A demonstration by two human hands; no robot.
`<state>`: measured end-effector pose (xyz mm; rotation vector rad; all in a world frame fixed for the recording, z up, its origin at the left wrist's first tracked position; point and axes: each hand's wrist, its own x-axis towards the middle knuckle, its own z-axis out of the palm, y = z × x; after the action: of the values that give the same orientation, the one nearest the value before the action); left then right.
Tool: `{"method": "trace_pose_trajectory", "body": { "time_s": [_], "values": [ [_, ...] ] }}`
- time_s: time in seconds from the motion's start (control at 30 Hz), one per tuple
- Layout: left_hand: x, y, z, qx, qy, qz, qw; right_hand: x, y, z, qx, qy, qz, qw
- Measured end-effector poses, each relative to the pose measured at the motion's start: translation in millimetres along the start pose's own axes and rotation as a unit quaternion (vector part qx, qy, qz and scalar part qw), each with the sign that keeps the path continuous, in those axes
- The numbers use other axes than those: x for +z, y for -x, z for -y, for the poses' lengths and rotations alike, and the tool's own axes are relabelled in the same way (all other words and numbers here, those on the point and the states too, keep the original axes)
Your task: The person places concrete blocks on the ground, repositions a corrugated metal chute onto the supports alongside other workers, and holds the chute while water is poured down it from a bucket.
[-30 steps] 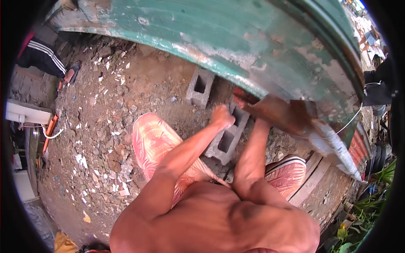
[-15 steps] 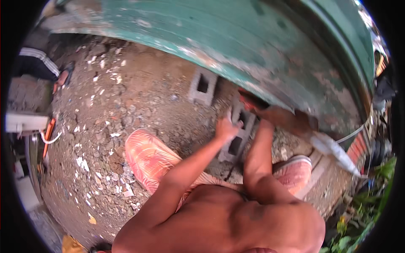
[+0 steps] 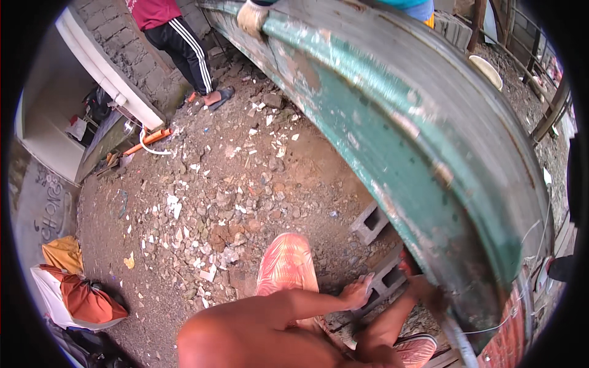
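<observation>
A grey hollow concrete block (image 3: 381, 287) lies on the ground by the lower edge of a green, worn boat hull (image 3: 392, 165). My left hand (image 3: 357, 292) is at the block's near side, fingers curled over its edge. My right hand (image 3: 418, 286) reaches to the block's far end, close under the hull. Its fingers are in shadow and partly hidden, so its grip cannot be made out. A second hollow block (image 3: 363, 230) sits a little farther off, also against the hull's lower edge.
A person in striped black trousers (image 3: 187, 52) stands at the far left. Another person's gloved hand (image 3: 250, 18) rests on the hull's rim. Rubble (image 3: 227, 233) covers the ground. Orange pipe (image 3: 147, 141) and cloths (image 3: 92, 300) lie left. A pale pole (image 3: 457, 340) is near my right arm.
My view has swung, bringing more of the hull, the yard and other people into sight. Both hands remain at the same block.
</observation>
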<state>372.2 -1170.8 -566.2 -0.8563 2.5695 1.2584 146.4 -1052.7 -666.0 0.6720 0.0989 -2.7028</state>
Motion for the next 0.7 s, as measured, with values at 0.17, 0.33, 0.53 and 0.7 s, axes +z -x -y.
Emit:
{"method": "trace_pose_trajectory", "body": {
  "time_s": [0.17, 0.33, 0.53, 0.7],
  "values": [
    [-37.5, -10.3, -33.4, -0.147, -0.103, 0.172, 0.969, -65.3, 56.3, 0.9, 0.017, 0.256, -0.182, 0.949],
    [-85.7, -20.4, -74.7, -0.133, -0.119, 0.265, 0.948, -69.1, 155.6, 27.7, 0.053, 0.349, -0.253, 0.901],
    [-128.8, 18.3, -44.3, -0.161, 0.147, 0.055, 0.974, 98.1, 266.4, -4.1, 0.305, 0.451, -0.208, 0.813],
    [-233.9, 103.4, 7.9, -0.198, 0.156, -0.092, 0.963, 234.5, 302.6, -46.2, 0.312, 0.585, -0.185, 0.725]
  ]
}}
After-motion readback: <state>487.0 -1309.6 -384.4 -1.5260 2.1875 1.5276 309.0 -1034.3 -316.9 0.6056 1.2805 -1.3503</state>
